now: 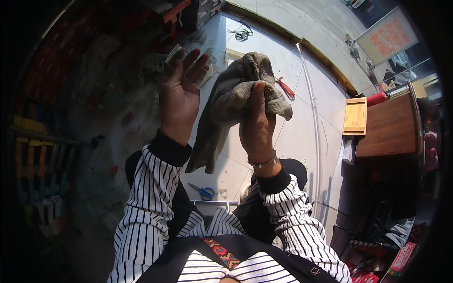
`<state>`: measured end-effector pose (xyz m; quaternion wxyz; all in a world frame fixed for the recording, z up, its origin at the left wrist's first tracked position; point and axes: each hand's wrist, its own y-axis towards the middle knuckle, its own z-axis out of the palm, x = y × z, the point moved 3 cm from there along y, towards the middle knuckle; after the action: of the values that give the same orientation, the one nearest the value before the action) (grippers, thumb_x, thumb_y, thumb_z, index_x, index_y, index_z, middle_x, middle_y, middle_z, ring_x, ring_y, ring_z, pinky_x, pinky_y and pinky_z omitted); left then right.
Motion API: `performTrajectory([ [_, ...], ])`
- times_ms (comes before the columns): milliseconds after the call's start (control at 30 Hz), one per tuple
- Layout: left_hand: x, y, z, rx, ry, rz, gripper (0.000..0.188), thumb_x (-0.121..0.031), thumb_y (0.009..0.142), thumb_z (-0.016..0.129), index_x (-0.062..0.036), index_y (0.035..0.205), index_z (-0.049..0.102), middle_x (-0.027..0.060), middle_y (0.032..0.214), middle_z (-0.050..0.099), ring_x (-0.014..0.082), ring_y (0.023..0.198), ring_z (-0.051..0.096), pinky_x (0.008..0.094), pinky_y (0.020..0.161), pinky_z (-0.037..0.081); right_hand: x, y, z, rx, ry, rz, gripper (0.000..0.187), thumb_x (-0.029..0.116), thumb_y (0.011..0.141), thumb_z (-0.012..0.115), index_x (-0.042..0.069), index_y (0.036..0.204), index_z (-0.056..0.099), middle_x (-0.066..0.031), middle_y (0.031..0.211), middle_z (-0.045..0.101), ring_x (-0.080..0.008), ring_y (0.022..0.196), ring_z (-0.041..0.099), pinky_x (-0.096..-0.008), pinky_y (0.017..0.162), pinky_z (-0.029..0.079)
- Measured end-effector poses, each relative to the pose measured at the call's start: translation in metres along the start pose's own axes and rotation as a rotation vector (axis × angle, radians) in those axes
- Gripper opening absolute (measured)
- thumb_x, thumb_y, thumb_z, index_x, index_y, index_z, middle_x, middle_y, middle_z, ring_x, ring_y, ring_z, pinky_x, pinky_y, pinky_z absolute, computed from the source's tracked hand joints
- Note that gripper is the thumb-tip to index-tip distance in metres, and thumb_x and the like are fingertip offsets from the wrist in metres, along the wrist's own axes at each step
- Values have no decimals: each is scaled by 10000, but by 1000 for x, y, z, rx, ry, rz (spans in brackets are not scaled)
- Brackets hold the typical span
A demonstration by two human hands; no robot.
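Note:
A crumpled grey cloth point(240, 89) is bunched in my right hand point(258, 125), the thumb pressed over it. One long end of the cloth hangs down between my two hands. My left hand point(180, 96) is raised to the left of the cloth, palm up with the fingers curled. A clear, see-through rectangular piece point(173, 53), which looks like plastic or glass, rests between its thumb and fingers. Much of the piece's outline is lost against the fingers and the bright background.
Blue-handled scissors point(204, 192) lie on the pale tiled floor point(302, 137) near my knees. Beyond the cloth are a red cord bundle point(286, 88) and a dark tangle of string point(241, 34). A brown wooden cabinet point(389, 125) stands right; shelves with hanging goods point(40, 155) line the dark left.

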<state>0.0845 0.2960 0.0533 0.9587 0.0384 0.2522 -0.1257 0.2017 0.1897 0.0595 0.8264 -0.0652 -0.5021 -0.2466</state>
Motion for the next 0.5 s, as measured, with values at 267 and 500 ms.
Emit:
performTrajectory([
  [267,39,-22,44,355,-46,-86,409,-347,957,423,0,1152,515,142,1136,586,243,1094,548,360,980,407,-17,19,3,-54,-75,-31,559,230,912,535,-76,1325,316,-187,1156,542,-250,1032,563,-308,891,443],
  [500,36,-18,22,182,149,-270,600,-591,900,354,-56,785,599,63,753,613,164,752,568,280,739,436,-14,20,2,-103,347,421,387,299,895,588,-23,1105,546,-61,969,609,-124,853,579,-250,745,489],
])
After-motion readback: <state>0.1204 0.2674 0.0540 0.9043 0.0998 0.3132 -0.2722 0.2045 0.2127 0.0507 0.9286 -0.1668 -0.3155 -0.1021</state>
